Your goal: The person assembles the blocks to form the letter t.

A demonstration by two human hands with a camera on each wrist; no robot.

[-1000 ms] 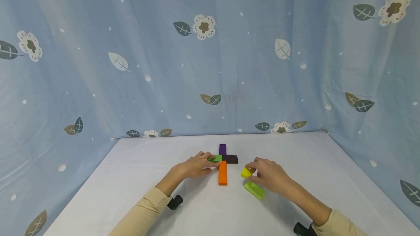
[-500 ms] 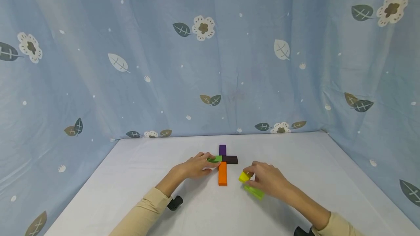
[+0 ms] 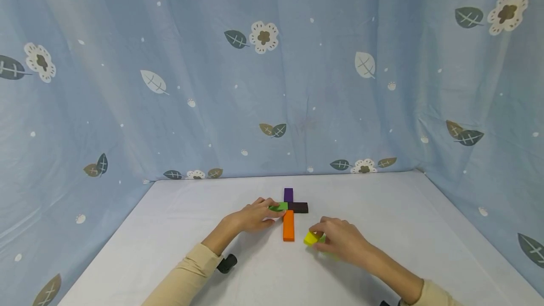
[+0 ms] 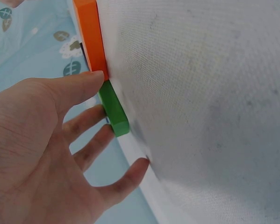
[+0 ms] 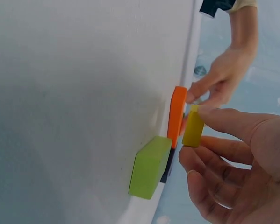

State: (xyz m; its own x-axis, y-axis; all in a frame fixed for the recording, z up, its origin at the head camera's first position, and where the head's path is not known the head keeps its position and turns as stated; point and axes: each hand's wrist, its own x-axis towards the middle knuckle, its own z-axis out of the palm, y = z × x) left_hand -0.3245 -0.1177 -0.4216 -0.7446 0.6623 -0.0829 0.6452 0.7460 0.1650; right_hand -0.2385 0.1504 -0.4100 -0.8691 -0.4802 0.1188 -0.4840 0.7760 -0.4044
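Four coloured blocks form a cross on the white table: a purple block at the far end, a dark block on the right, a green block on the left and a longer orange block nearest. My left hand holds the green block, its thumb at the joint with the orange one and fingers along the far side. Between thumb and fingers, my right hand pinches a small yellow block. Behind that hand in the head view, a light green block is mostly hidden.
A white cloth covers the table. Blue curtain with leaves and flowers hangs along the back and both sides. A black wrist device sits by the left sleeve.
My right hand has moved toward me and slightly left with the yellow block, now overlapping the light green block in the head view. My left hand and the cross have stayed in place.
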